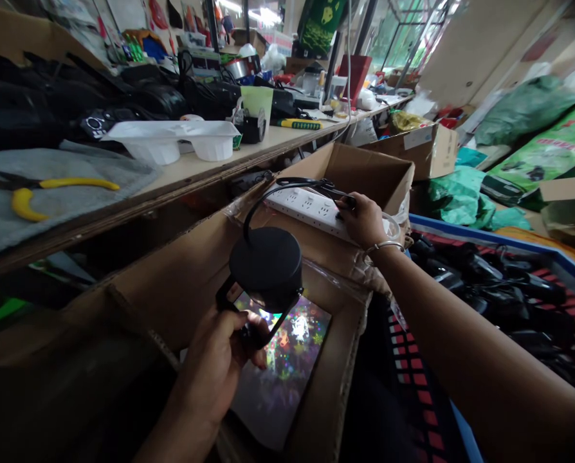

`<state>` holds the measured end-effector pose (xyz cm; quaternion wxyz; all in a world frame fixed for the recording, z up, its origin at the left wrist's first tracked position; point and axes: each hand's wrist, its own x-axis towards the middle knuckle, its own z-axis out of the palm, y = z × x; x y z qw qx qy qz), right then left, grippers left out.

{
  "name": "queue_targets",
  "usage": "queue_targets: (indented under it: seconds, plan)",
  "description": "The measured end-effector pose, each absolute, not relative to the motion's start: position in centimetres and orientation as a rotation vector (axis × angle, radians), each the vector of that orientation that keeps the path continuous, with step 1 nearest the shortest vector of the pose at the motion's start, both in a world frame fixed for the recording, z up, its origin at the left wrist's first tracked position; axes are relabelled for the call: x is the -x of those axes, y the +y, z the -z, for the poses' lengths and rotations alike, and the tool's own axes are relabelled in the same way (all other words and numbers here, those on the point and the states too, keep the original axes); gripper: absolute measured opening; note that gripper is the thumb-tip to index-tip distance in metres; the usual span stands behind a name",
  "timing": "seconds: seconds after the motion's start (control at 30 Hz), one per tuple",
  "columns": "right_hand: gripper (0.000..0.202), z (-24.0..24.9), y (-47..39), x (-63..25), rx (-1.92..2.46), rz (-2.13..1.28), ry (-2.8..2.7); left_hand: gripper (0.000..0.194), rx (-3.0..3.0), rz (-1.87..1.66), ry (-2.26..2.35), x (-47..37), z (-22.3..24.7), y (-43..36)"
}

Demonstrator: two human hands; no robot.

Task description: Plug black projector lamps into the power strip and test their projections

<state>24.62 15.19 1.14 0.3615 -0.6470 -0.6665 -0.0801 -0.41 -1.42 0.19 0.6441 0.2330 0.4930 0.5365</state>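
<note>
My left hand (220, 350) is closed around the bracket of a round black projector light (265, 263), which is tilted downward over an open cardboard box (172, 292). Coloured spots and figures glow on a white sheet (273, 411) inside the box. From the lamp's back a black cord (255, 209) loops up and across to my right hand (366, 222). That hand's fingers grip a black plug (349, 202) at the right end of a white power strip (301, 202). Whether the plug is fully seated is hidden by the fingers.
On the workbench (172, 177) at left lie yellow-handled pliers (65, 186), a white plastic tray (172, 132), a yellow-green handled tool (300, 124) and several black devices. A blue-rimmed crate (509, 235) of black lamps stands at right. Behind it are green bags (533, 138).
</note>
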Motion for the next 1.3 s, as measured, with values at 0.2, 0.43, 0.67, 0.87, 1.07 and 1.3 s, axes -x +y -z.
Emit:
queue_targets:
  seconds: [0.2,0.43,0.67,0.87,1.07,1.3]
  plan:
    - [0.011,-1.14,15.17,-24.62,1.659,0.211,-1.72,0.002,-0.526,-1.222,1.121,0.34,-0.21,-1.44]
    - [0.01,-0.91,15.31,-24.68,1.635,0.224,-1.716,0.004,-0.55,-1.23,1.098,0.48,0.12,-1.49]
    - [0.007,-0.88,15.25,-24.55,1.643,0.232,-1.706,0.003,-0.528,-1.238,1.084,0.43,-0.05,-1.53]
    - [0.008,-0.83,15.22,-24.56,1.622,0.233,-1.709,0.005,-0.525,-1.223,1.087,0.42,-0.08,-1.46]
    - [0.009,-0.89,15.19,-24.5,1.636,0.215,-1.705,0.005,-0.499,-1.215,1.123,0.41,-0.11,-1.52]
    - [0.008,-0.87,15.37,-24.58,1.634,0.219,-1.698,0.004,-0.545,-1.233,1.063,0.6,0.22,-1.58]
